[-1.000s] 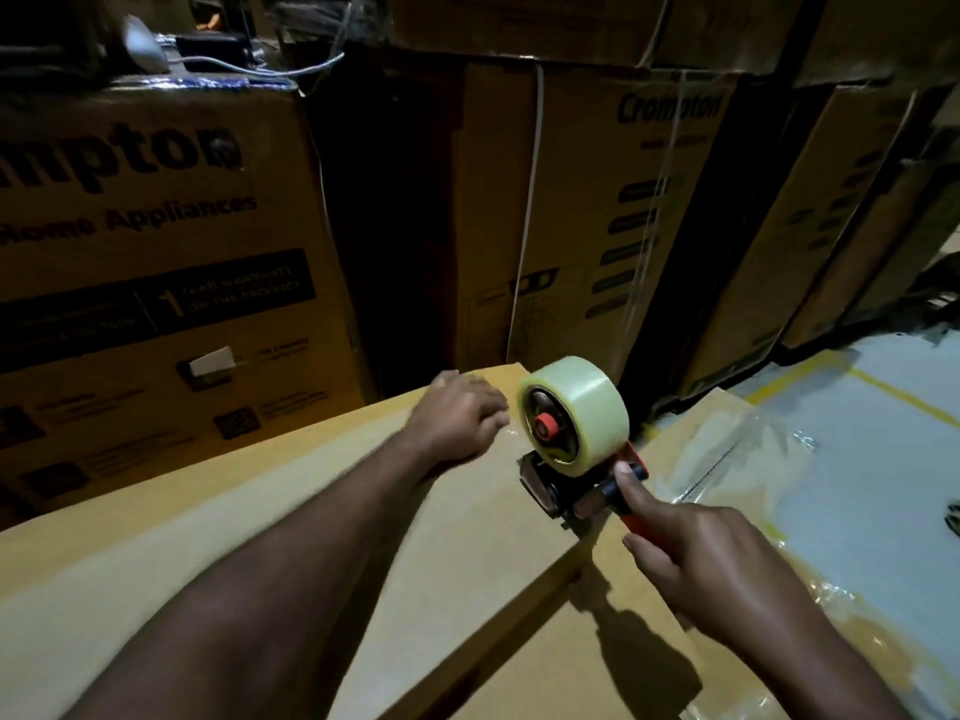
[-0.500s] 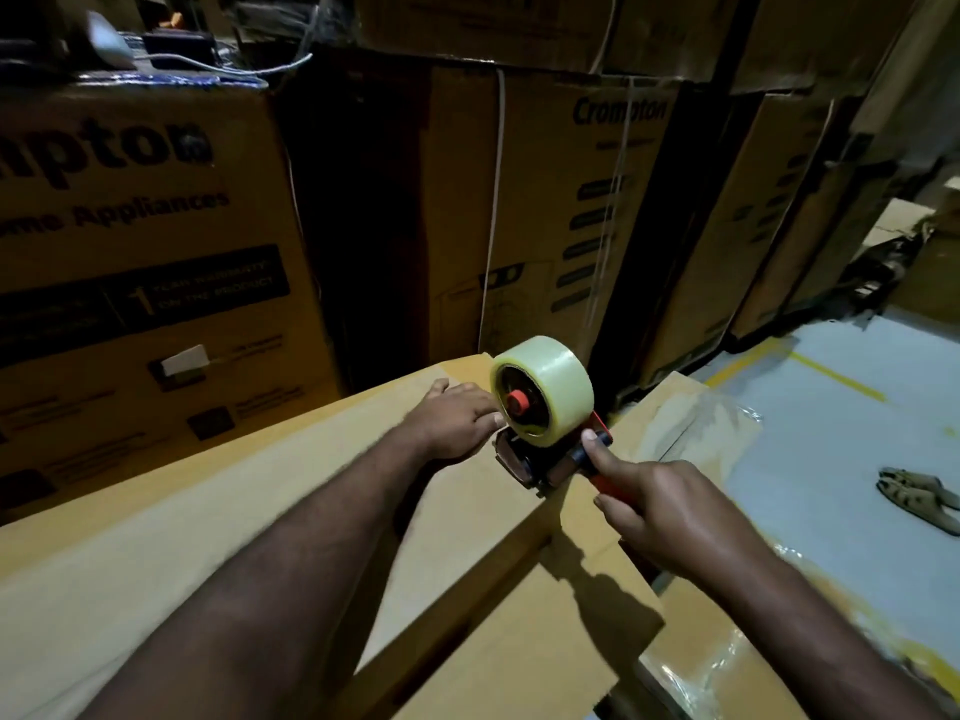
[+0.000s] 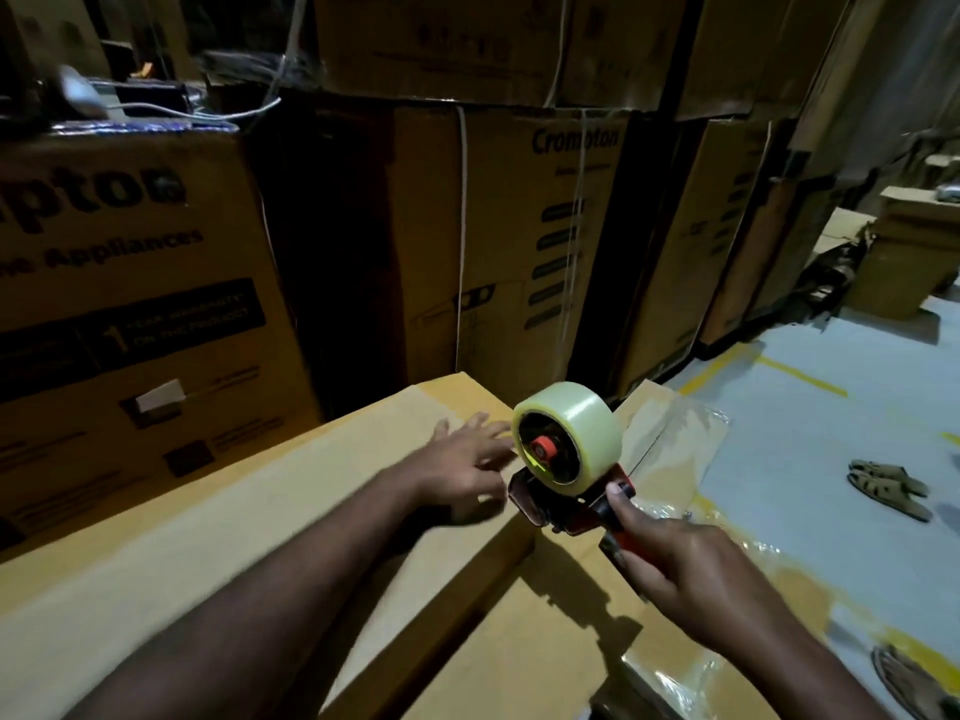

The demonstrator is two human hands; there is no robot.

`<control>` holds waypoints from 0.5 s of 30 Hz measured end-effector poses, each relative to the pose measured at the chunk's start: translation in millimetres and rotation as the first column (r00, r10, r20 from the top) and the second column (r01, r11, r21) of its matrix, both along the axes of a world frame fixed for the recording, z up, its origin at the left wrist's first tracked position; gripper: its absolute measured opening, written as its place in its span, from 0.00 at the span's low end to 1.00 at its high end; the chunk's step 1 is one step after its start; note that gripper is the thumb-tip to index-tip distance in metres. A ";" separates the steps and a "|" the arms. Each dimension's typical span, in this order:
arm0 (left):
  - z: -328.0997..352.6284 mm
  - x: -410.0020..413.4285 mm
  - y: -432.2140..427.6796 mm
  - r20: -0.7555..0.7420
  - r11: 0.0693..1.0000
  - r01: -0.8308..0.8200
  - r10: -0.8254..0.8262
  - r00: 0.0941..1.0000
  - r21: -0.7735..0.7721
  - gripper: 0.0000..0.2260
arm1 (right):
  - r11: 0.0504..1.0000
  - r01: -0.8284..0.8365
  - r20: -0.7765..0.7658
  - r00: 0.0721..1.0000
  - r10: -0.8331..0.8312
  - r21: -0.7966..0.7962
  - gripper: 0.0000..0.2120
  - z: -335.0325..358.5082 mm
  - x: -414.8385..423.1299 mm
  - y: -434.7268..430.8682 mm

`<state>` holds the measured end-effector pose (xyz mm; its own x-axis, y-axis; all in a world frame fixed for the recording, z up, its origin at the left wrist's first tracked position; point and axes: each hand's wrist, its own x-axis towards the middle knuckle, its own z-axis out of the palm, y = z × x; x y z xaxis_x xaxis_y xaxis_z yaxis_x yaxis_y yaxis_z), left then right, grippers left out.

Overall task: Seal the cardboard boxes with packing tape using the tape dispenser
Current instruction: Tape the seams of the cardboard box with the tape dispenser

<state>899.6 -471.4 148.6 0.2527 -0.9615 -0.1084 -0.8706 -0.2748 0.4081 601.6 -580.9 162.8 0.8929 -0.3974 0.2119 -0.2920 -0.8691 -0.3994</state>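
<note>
A long plain cardboard box (image 3: 260, 511) lies in front of me, its top flap reaching to the far right corner. My right hand (image 3: 685, 569) grips the red handle of a tape dispenser (image 3: 566, 498), which carries a roll of clear packing tape (image 3: 576, 428). The dispenser's front sits at the box's right edge. Just left of the roll, my left hand (image 3: 462, 470) hovers or rests over the box top with fingers spread, blurred by motion. A lower cardboard flap (image 3: 519, 662) lies under my right arm.
Tall printed appliance cartons (image 3: 119, 283) (image 3: 519, 241) stand stacked behind the box, with a dark gap between them. Clear plastic wrap (image 3: 675, 439) lies on cardboard to the right. Sandals (image 3: 888, 485) sit on the pale floor with yellow lines at the right.
My left hand went from loosely curled on the box top to fingers spread. The dispenser stays at the box's right edge. My head has turned a little to the right.
</note>
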 end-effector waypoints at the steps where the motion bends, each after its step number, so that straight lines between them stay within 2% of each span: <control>1: -0.8 -11.9 4.0 -0.003 0.997 0.071 -0.071 0.997 0.026 0.38 | 1.000 -0.003 0.008 1.000 0.003 0.003 0.38 -0.3 0.8 -1.6; 2: -3.1 -21.1 7.1 0.033 0.993 0.108 -0.110 0.993 0.052 0.42 | 1.000 -0.004 0.011 1.000 0.004 -0.004 0.37 -1.6 2.0 -3.7; 4: -5.3 -31.4 12.1 0.135 0.994 0.082 -0.091 0.987 0.070 0.48 | 1.000 -0.005 0.009 1.000 0.005 -0.003 0.36 -3.8 5.1 -5.1; 7: 2.5 -28.7 17.4 0.217 0.999 0.017 -0.028 0.976 0.049 0.42 | 0.999 -0.034 0.028 0.999 0.033 0.011 0.38 -6.7 12.4 1.0; 12: -1.3 7.7 50.2 0.182 0.998 -0.047 0.038 0.983 0.044 0.41 | 0.999 -0.050 0.042 0.998 0.049 0.017 0.35 -9.2 48.9 27.7; 15: -2.5 20.8 69.9 0.171 0.991 -0.128 0.119 0.978 0.043 0.39 | 0.997 -0.077 0.064 0.995 0.078 -0.011 0.37 -24.6 69.3 41.8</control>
<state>920.4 -401.5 146.0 0.3878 -0.9158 -0.1047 -0.8835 -0.4017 0.2408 670.9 -539.1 138.2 0.9054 -0.3253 0.2727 -0.1974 -0.8914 -0.4079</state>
